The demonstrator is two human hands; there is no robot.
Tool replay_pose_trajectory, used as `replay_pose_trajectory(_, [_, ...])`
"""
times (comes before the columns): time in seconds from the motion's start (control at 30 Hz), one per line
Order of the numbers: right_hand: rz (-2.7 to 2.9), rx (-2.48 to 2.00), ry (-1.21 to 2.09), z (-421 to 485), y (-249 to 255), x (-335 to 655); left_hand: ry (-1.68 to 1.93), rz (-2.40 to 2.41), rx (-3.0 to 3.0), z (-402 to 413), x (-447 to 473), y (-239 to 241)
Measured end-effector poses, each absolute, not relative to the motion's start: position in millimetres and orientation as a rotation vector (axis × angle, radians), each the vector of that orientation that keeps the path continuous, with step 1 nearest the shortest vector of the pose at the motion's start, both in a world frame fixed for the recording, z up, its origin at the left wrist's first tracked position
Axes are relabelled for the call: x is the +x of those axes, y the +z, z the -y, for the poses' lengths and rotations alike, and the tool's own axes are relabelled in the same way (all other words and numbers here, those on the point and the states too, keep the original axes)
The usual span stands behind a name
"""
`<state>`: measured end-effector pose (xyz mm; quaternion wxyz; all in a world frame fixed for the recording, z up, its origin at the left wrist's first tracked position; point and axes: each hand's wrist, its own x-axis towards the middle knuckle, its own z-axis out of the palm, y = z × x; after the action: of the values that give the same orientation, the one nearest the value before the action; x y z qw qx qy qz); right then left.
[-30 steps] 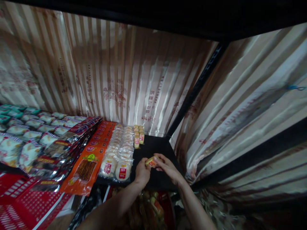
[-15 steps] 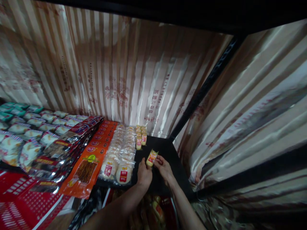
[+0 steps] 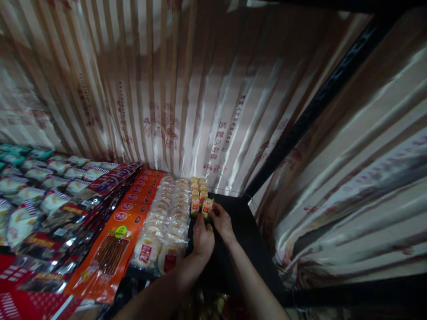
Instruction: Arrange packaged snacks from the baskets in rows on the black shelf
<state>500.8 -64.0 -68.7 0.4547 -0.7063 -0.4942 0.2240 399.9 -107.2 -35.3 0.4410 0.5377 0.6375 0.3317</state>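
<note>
A small yellow snack packet (image 3: 207, 207) with a red label stands at the front of the right column of matching packets (image 3: 195, 203) on the black shelf (image 3: 230, 262). My left hand (image 3: 203, 238) is at its lower left, fingers closed against it. From the right side, my right hand (image 3: 222, 221) pinches the same packet's edge. Left of my hands lie two rows of clear-wrapped round white cakes (image 3: 170, 255) with red labels.
Orange snack bags (image 3: 110, 253), dark shiny packs (image 3: 53, 249) and several white and green packets (image 3: 25, 215) fill the shelf leftward. A red basket (image 3: 30, 306) is at lower left. A printed curtain (image 3: 160, 89) hangs behind, with a dark slanting post (image 3: 310, 115) to the right.
Both hands have carried the yellow snack packet forward and slightly left, up to the front of the yellow packet columns. The camera view has shifted a little.
</note>
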Motion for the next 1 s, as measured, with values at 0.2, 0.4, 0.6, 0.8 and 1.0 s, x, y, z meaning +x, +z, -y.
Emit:
replay_pose_trajectory(0.2, [1.287, -1.791, 0.519, 52.8, -74.2, 500.5, 0.85, -1.605, 1.346, 94.7, 398.5, -39.3])
replay_pose_trajectory(0.4, [1.254, -1.788, 0.558, 49.1, -77.5, 497.9, 0.903, -1.58, 1.289, 90.6, 395.9, -43.6])
replay_pose_trajectory(0.6, [1.302, -1.816, 0.453, 49.7, -80.5, 488.2, 0.837, -1.529, 1.277, 90.4, 391.6, -39.1])
replay_pose_trajectory(0.8, [1.362, -1.825, 0.472, 48.4, -86.4, 485.7, 0.84, -1.528, 1.293, 90.5, 390.7, -37.2])
replay_pose_trajectory(1.0, [1.339, -1.837, 0.437, 55.0, -84.4, 483.1, 0.812, -1.536, 1.306, 95.0, 390.1, -33.8])
